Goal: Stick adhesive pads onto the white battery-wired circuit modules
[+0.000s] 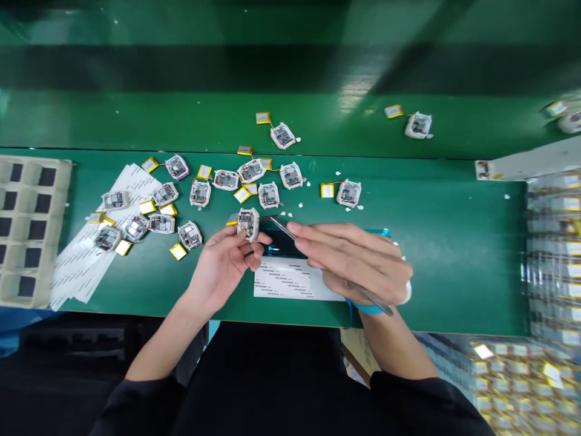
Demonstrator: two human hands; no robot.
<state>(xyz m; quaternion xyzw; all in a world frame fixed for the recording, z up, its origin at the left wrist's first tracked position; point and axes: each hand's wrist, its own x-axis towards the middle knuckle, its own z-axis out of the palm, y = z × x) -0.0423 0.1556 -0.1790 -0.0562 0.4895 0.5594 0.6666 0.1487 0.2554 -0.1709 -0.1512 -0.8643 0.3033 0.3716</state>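
Observation:
Between the fingers of my left hand (pixel 227 260) is a white watch-like housing (pixel 247 224) with its circuit board facing up. A small yellow-edged battery (pixel 232 220) shows at its left side. My right hand (pixel 358 260) grips metal tweezers (pixel 284 227), whose tips point toward the housing's right side, near a small dark piece (pixel 267 218). Whether the tips touch that piece I cannot tell. Beneath the hands lie a printed white sheet (pixel 290 281) and a dark glossy blue-edged strip (pixel 285 245), partly hidden by my right hand.
Several similar housings (pixel 269 195) with wired batteries (pixel 327 191) are spread over the green table (pixel 454 254). A compartment tray (pixel 59 242) and printed sheets (pixel 91 266) are at left. Battery trays (pixel 549 254) stand at right, beside a pale raised bar (pixel 521 163).

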